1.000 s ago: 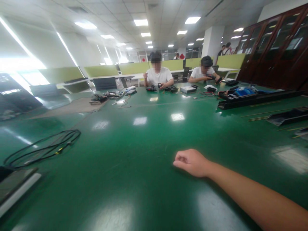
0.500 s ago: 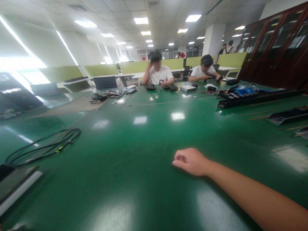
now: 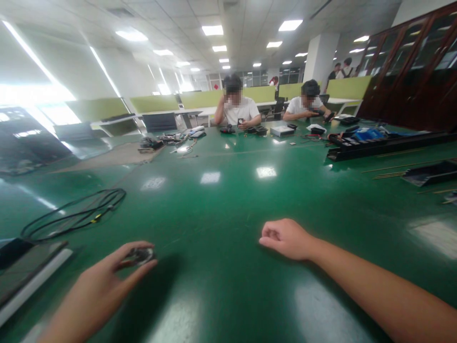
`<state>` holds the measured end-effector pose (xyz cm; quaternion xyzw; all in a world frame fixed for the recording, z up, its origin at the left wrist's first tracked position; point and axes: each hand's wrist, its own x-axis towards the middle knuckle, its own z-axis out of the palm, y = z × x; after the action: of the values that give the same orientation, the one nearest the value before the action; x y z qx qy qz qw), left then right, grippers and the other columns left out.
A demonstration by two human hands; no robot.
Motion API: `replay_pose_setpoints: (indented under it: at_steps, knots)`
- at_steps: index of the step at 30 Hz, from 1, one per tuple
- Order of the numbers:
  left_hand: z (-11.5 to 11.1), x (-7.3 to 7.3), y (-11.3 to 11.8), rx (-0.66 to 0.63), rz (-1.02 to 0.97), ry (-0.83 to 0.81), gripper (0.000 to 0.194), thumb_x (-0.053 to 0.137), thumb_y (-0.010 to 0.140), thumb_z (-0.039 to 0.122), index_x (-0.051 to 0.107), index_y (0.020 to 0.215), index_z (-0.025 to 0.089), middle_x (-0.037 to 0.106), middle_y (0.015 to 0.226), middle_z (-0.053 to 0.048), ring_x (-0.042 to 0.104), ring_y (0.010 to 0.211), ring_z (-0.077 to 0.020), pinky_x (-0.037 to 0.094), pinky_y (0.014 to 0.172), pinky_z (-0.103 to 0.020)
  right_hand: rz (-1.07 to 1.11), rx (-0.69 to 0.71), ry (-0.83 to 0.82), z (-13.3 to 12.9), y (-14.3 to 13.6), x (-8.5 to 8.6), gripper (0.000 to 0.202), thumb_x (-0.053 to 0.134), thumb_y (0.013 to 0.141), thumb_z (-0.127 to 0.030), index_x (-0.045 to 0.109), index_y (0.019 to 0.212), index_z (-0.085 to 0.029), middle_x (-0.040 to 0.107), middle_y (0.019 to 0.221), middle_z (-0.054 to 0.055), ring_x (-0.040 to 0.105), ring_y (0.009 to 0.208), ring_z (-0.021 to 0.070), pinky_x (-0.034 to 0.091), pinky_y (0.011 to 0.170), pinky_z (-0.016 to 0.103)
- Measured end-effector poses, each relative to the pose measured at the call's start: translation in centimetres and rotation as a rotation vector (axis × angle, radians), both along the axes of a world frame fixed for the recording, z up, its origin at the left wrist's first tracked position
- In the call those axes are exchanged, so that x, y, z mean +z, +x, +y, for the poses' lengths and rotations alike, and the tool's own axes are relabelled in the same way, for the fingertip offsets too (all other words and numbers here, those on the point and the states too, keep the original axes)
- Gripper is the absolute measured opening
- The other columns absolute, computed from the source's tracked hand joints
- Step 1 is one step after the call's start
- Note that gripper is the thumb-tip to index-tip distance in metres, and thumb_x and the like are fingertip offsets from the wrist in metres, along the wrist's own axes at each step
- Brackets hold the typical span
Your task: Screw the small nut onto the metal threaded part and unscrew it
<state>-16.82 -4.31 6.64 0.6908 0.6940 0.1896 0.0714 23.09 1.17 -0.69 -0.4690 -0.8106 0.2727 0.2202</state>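
At lower left my left hand [image 3: 103, 281] is raised over the table, its shadow falling to the right. Its thumb and fingers are closed around a small, roundish dark-and-silver object [image 3: 143, 256]; fingers cover part of it and its kind is unclear. My right hand [image 3: 287, 239] rests on the green tabletop [image 3: 214, 214], right of the middle. Its fingers are curled in a loose fist, and nothing shows in the hollow between them.
A coil of black cable [image 3: 76, 214] lies at left, behind a flat dark device with a pale edge [image 3: 39, 276]. Metal channels [image 3: 389, 143] and thin rods lie at right. Across the table sit two people [image 3: 241, 112] among small tools and a silver box [image 3: 283, 130].
My left hand has come into view from the lower left, holding the small roundish object. The right hand stays in its curled pose on the table. The view has shifted slightly.
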Motion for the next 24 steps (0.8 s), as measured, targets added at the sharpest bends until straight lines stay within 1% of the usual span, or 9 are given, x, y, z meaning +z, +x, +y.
replay_pose_setpoints:
  at_steps: [2,4,6,9,11,14,17,20,24]
  knots:
    - [1.8,0.2,3.0,-0.140,-0.078,-0.026,0.048,0.060,0.080,0.062,0.063,0.108,0.024,0.071,0.103,-0.002,0.069,0.092,-0.0228,0.056,0.083,-0.032,0.010,0.005,-0.015,0.0,0.1,-0.1,0.020,0.063,0.088,-0.038,0.070,0.087,-0.019,0.067,0.068,-0.002,0.056,0.059,0.0106,0.032,0.055,0.022]
    - [3.4,0.5,6.6,-0.288,-0.151,0.002,0.040,0.064,0.081,0.053,0.064,0.105,0.022,0.071,0.098,-0.004,0.068,0.087,-0.0221,0.056,0.080,-0.031,0.017,0.009,-0.021,0.0,0.1,-0.1,0.018,0.064,0.088,-0.036,0.069,0.087,-0.019,0.067,0.068,-0.002,0.056,0.059,0.0106,0.033,0.055,0.021]
    - [4.7,0.3,10.2,-0.405,-0.222,0.017,0.031,0.070,0.079,0.043,0.065,0.101,0.022,0.070,0.094,-0.003,0.067,0.082,-0.0199,0.056,0.076,-0.030,0.020,0.013,-0.015,0.1,0.1,-0.2,0.016,0.064,0.087,-0.034,0.069,0.087,-0.019,0.066,0.067,-0.002,0.055,0.058,0.0105,0.033,0.055,0.021]
    - [5.9,-0.9,14.4,-0.490,-0.321,-0.001,0.025,0.076,0.075,0.031,0.067,0.097,0.021,0.069,0.094,-0.002,0.066,0.082,-0.0182,0.055,0.074,-0.028,0.025,0.014,-0.005,0.1,0.1,-0.3,0.014,0.065,0.086,-0.033,0.068,0.086,-0.019,0.066,0.066,-0.003,0.055,0.057,0.0105,0.033,0.055,0.022]
    - [6.2,-2.0,16.2,-0.529,-0.361,-0.003,0.024,0.077,0.075,0.026,0.068,0.097,0.021,0.069,0.095,-0.003,0.065,0.086,-0.0185,0.053,0.076,-0.028,0.035,0.015,-0.008,0.1,0.1,-0.3,0.014,0.066,0.086,-0.032,0.068,0.087,-0.019,0.065,0.066,-0.003,0.055,0.057,0.0106,0.034,0.055,0.022]
    - [6.0,-3.7,17.3,-0.605,-0.371,-0.016,0.023,0.073,0.080,0.020,0.068,0.103,0.024,0.067,0.100,-0.003,0.063,0.093,-0.0181,0.050,0.083,-0.029,0.055,0.014,-0.005,0.1,0.2,-0.4,0.012,0.066,0.085,-0.030,0.067,0.086,-0.019,0.065,0.066,-0.003,0.055,0.058,0.0106,0.034,0.056,0.021]
    - [5.5,-4.8,17.3,-0.680,-0.362,-0.057,0.025,0.067,0.085,0.018,0.066,0.109,0.025,0.064,0.105,-0.003,0.060,0.098,-0.0174,0.048,0.088,-0.030,0.058,0.005,-0.001,0.1,0.2,-0.5,0.008,0.065,0.084,-0.026,0.066,0.085,-0.019,0.063,0.065,-0.004,0.054,0.056,0.0099,0.033,0.054,0.021]
    - [5.3,-5.5,17.0,-0.698,-0.349,-0.060,0.030,0.066,0.086,0.018,0.064,0.114,0.026,0.061,0.108,-0.004,0.058,0.098,-0.0173,0.048,0.088,-0.030,0.061,0.008,-0.010,0.1,0.2,-0.5,0.007,0.066,0.083,-0.026,0.066,0.086,-0.019,0.061,0.062,-0.005,0.052,0.053,0.0093,0.031,0.053,0.020]
    - [5.1,-5.9,16.7,-0.677,-0.378,0.009,0.035,0.070,0.083,0.018,0.062,0.116,0.025,0.061,0.105,-0.004,0.058,0.097,-0.0175,0.048,0.087,-0.030,0.076,0.018,-0.004,0.0,0.3,-0.6,0.010,0.067,0.081,-0.025,0.066,0.089,-0.019,0.062,0.063,-0.005,0.053,0.055,0.0096,0.032,0.054,0.020]
